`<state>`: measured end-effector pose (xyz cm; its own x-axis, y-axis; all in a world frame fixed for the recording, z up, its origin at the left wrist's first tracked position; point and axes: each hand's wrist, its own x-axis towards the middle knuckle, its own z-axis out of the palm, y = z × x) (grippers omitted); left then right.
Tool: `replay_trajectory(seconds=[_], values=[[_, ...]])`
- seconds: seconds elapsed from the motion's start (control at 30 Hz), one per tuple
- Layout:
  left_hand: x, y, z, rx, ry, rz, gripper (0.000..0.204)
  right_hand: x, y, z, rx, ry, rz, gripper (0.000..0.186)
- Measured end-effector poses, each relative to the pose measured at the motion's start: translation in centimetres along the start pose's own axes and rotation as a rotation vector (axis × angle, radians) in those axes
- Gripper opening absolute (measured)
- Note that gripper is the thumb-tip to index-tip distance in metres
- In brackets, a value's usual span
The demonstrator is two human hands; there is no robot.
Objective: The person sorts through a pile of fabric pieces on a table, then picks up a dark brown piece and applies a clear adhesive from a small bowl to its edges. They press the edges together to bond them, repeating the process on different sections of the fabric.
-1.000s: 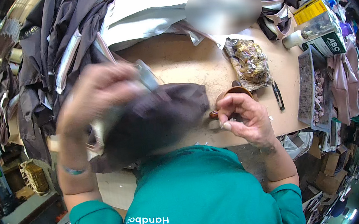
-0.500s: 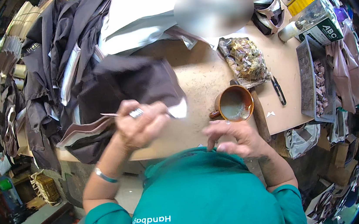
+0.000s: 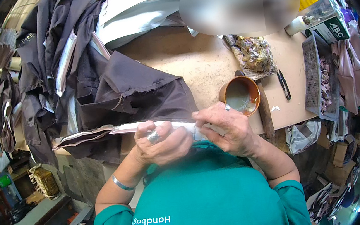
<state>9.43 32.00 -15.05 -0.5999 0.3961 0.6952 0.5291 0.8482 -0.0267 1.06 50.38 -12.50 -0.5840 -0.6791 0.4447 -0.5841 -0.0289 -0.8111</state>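
The dark brown fabric piece (image 3: 146,83) lies at the table's near edge, left of centre, its pale layered edge (image 3: 124,128) turned toward your body. Your left hand (image 3: 164,144) is closed round that edge, fingers curled over it; your right hand (image 3: 227,127) has thumb and forefinger at the edge's right end, though you cannot tell whether they pinch or merely rest there. For a clean hold, steady the edge with the left, line the layers up flush and work with light fingertips, letting the loose cloth lie slack. Just beyond your right hand is the brown mug (image 3: 252,86) with milky contents, beside a wooden handle (image 3: 266,112); don't brush either with your wrist. What your left palm covers is hidden, and the layers under your right fingertips are hard to separate. Farther left, the piece blends into the dark fabric pile (image 3: 46,52); a blur masks the table's far side.
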Motion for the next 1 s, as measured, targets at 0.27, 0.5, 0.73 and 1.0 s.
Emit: replay_trajectory(seconds=[0.27,0.5,0.73,1.0], values=[[-0.1,-0.7,0.9,-0.189,-0.077,-0.057,0.015,-0.5,0.0,-0.5,-0.085,-0.106,-0.011,0.037],[1.1,-3.1,1.7,-0.24,-0.125,-0.177,0.027,-2.3,-0.3,-2.7,0.192,-0.14,0.319,0.034],[-1.9,-2.9,4.6,-0.231,-0.288,-0.24,0.021,-4.1,-0.7,-6.4,0.244,-0.457,0.549,0.04],[-1.9,-1.4,3.6,-0.426,-0.448,-0.413,0.033,-4.7,-1.2,-8.7,-0.497,-0.269,0.473,0.05]])
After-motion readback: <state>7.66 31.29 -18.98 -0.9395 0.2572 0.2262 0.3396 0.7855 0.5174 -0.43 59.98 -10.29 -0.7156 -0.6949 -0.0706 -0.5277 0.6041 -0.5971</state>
